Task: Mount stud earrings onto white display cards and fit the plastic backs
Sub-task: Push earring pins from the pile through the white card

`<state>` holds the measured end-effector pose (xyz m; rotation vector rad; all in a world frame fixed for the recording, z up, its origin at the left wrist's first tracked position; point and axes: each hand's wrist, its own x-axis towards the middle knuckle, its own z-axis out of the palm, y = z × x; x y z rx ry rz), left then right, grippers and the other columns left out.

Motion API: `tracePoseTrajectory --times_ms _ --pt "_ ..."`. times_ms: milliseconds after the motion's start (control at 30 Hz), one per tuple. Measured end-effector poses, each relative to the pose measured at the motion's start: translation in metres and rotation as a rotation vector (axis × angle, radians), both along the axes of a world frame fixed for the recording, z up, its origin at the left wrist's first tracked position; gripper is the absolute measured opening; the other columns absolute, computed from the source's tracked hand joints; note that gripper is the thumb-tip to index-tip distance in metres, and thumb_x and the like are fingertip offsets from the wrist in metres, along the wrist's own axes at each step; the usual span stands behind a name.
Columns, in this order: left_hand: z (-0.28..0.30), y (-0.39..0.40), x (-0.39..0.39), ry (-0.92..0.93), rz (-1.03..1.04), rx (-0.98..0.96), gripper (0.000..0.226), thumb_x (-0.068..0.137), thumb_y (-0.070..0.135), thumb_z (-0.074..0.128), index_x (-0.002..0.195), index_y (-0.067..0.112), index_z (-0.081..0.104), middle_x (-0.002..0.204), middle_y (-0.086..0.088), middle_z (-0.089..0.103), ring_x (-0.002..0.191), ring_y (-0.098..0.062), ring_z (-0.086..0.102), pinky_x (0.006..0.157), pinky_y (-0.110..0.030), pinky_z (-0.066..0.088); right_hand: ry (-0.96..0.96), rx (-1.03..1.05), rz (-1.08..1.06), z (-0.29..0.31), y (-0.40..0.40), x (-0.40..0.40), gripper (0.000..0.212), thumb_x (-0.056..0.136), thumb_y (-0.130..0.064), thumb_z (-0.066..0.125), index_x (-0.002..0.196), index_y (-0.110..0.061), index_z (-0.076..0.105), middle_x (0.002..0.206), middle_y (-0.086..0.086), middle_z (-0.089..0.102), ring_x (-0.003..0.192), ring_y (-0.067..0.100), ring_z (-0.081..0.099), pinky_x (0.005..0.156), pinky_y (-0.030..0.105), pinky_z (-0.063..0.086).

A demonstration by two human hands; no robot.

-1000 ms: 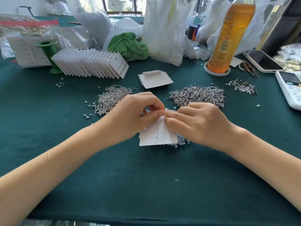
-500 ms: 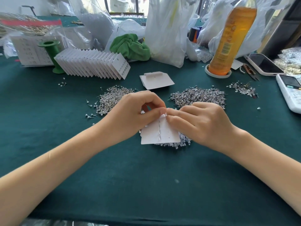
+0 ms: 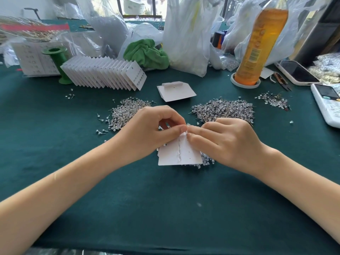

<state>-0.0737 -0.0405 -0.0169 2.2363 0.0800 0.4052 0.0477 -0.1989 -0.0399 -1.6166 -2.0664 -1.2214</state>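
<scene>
A white display card (image 3: 179, 153) lies back side up at the table's middle, with a row of stud posts down its centre line. My left hand (image 3: 147, 131) pinches the card's top edge. My right hand (image 3: 226, 140) meets it there, fingertips pinching a small clear plastic back at the top post. A heap of clear plastic backs (image 3: 207, 160) shows from under the card's right edge. Loose stud earrings lie in two piles, one to the left (image 3: 125, 112) and one to the right (image 3: 224, 109). Which way the fingers grip under the card is hidden.
A fanned row of filled cards (image 3: 104, 75) and a green spool (image 3: 57, 59) stand at back left. A blank card stack (image 3: 175, 92), an orange bottle (image 3: 257, 46), plastic bags (image 3: 187, 34), a phone (image 3: 296, 71), a remote (image 3: 327, 102), a small stud pile (image 3: 274, 100).
Both hands stay pinched together at the card's top edge; the card has barely shifted. The head camera has tilted slightly.
</scene>
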Motion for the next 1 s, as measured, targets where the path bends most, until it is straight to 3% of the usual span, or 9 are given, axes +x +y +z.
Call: tracePoseTrajectory --times_ms 333,533,800,1000 --pt "-0.0007 -0.0035 -0.001 -0.013 -0.01 0.038 0.003 0.085 0.012 0.068 0.085 0.012 0.07 0.081 0.007 0.067 0.069 0.001 0.057 0.068 -0.016 0.046 0.003 -0.007 0.001 -0.0011 -0.0012 0.0003 0.023 0.089 0.0 0.061 0.07 -0.009 0.069 0.07 0.002 0.07 0.049 0.02 0.059 0.041 0.027 0.044" --pt "-0.0023 -0.0028 -0.0011 0.011 -0.034 0.015 0.004 0.085 0.012 0.067 0.087 0.011 0.07 0.084 0.004 0.069 0.074 -0.008 0.061 0.072 -0.026 0.05 -0.019 -0.014 -0.014 -0.0027 -0.0016 0.0004 0.023 0.089 0.0 0.062 0.07 -0.011 0.069 0.066 0.001 0.069 0.049 0.019 0.059 0.04 0.027 0.043" --pt "-0.0029 -0.0014 -0.0007 0.042 -0.076 0.001 0.006 0.086 0.014 0.066 0.088 0.01 0.069 0.084 0.005 0.068 0.074 -0.007 0.061 0.068 -0.015 0.047 -0.027 -0.033 -0.006 -0.0042 -0.0021 -0.0008 0.015 0.086 0.001 0.065 0.078 -0.011 0.072 0.069 0.0 0.069 0.051 0.018 0.061 0.041 0.027 0.044" --pt "-0.0028 0.0 -0.0009 0.031 -0.096 0.006 0.006 0.086 0.014 0.065 0.089 0.009 0.069 0.087 0.002 0.068 0.08 -0.012 0.063 0.078 -0.033 0.05 -0.033 -0.008 0.004 -0.0033 -0.002 -0.0009 0.015 0.087 0.0 0.065 0.079 -0.011 0.072 0.068 0.001 0.068 0.052 0.019 0.063 0.04 0.026 0.043"
